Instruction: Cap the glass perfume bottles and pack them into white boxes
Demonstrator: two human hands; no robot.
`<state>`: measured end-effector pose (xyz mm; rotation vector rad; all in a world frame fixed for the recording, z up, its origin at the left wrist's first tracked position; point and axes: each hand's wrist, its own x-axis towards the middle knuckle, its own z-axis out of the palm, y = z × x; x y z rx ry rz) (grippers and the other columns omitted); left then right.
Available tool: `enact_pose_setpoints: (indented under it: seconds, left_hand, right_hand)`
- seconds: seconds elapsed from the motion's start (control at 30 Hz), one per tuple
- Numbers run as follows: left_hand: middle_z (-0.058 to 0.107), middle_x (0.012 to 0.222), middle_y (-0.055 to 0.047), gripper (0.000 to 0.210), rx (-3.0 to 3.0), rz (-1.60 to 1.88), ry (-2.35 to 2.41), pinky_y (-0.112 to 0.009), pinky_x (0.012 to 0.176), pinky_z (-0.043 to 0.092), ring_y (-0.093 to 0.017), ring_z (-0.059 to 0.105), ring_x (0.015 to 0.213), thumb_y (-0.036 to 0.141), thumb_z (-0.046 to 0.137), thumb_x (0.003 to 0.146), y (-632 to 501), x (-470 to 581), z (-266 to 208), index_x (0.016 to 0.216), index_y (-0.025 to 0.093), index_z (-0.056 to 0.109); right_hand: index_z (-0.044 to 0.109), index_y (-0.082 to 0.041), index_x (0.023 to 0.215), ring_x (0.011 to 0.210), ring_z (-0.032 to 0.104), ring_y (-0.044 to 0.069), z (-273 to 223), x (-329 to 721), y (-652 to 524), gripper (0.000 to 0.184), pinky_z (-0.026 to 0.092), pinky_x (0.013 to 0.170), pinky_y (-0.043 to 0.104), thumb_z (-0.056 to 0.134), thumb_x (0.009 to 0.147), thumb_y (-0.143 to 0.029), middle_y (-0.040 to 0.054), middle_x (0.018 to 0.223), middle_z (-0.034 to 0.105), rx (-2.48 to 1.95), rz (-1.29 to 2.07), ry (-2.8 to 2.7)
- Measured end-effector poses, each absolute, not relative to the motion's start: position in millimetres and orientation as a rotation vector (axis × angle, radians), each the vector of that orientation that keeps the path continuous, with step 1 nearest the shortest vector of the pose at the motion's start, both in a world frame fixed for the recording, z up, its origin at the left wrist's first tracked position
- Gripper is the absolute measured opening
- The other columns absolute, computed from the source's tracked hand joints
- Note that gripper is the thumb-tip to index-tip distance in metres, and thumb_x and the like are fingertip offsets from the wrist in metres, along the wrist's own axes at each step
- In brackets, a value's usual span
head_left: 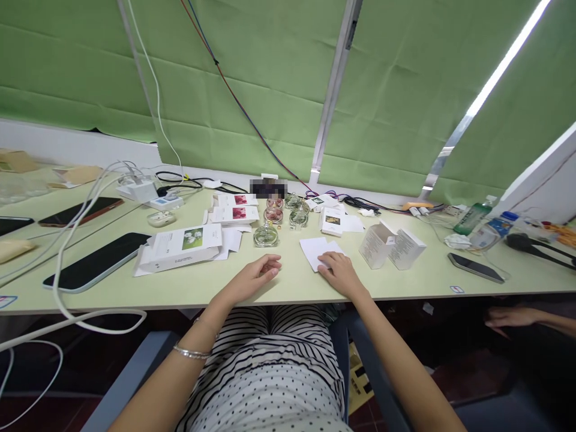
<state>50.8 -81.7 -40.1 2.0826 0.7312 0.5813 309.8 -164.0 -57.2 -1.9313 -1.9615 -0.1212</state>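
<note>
Right hand (338,271) lies flat, fingers spread, on a white card (320,250) at centre frame. Left hand (254,277) rests loosely curled and empty on the table (405,282). Above them, bottles (266,235) stand unboxed, several cartons (391,245) still open.

Matt pale-green table (405,282), white paper card (315,247) (smooth), clear glass bottle (266,236)

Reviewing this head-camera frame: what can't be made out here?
- Head view: a blurred patch hides something at the table's back edge.
- Print on the white card under the right hand: none readable.
- Left hand rests curled; its palm side is hidden.
- Another person's hand at right: arm cut by the frame edge.
</note>
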Motion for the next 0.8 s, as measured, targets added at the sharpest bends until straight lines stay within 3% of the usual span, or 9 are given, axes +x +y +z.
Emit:
enact_pose_setpoints:
  seconds: [0.13, 0.43, 0.53, 0.7, 0.8]
  left_hand:
    - [0.059, 0.114, -0.008, 0.044, 2.079, 0.571, 0.741, -0.033, 0.089, 0.042, -0.019, 0.055, 0.104, 0.046, 0.042, 0.084, -82.8, 51.0, -38.2, 0.120, 0.019, 0.043]
    - [0.059, 0.114, -0.008, 0.045, 2.090, 0.572, 0.742, -0.033, 0.088, 0.043, -0.020, 0.056, 0.102, 0.046, 0.041, 0.084, -82.3, 50.9, -39.4, 0.120, 0.020, 0.043]
    - [0.059, 0.114, -0.008, 0.045, 2.090, 0.574, 0.746, -0.033, 0.088, 0.043, -0.020, 0.056, 0.101, 0.046, 0.042, 0.084, -82.4, 50.7, -39.1, 0.120, 0.019, 0.043]
    - [0.059, 0.115, -0.008, 0.044, 2.089, 0.576, 0.733, -0.033, 0.089, 0.043, -0.020, 0.055, 0.103, 0.044, 0.043, 0.084, -82.8, 51.3, -38.5, 0.119, 0.019, 0.044]
    - [0.057, 0.118, -0.008, 0.045, 2.102, 0.572, 0.732, -0.034, 0.092, 0.041, -0.020, 0.054, 0.107, 0.043, 0.048, 0.081, -83.3, 52.1, -38.9, 0.119, 0.018, 0.044]
  right_hand:
    - [0.048, -0.027, 0.123, 0.117, 0.038, 0.023, -58.8, 310.4, -163.2, 0.041, 0.029, 0.094, 0.042, 0.031, 0.089, -0.042, 0.0057, 0.129, 0.047, -2.030, -0.073, -1.942]
    - [0.046, -0.027, 0.125, 0.117, 0.038, 0.025, -58.4, 310.1, -161.2, 0.043, 0.031, 0.095, 0.044, 0.031, 0.089, -0.044, 0.0050, 0.132, 0.045, -2.029, -0.083, -1.944]
    - [0.050, -0.024, 0.122, 0.115, 0.041, 0.026, -57.7, 310.7, -163.6, 0.043, 0.032, 0.094, 0.044, 0.034, 0.088, -0.044, 0.0071, 0.127, 0.050, -1.951, -0.072, -1.935]
    - [0.053, -0.019, 0.113, 0.096, 0.054, 0.018, -57.4, 310.7, -173.8, 0.039, 0.043, 0.084, 0.032, 0.027, 0.091, -0.037, 0.0076, 0.105, 0.060, -1.539, 0.033, -1.833]
    - [0.053, -0.018, 0.111, 0.097, 0.053, 0.020, -59.8, 311.8, -172.1, 0.038, 0.042, 0.084, 0.035, 0.028, 0.090, -0.037, 0.0095, 0.107, 0.058, -1.597, -0.057, -1.596]
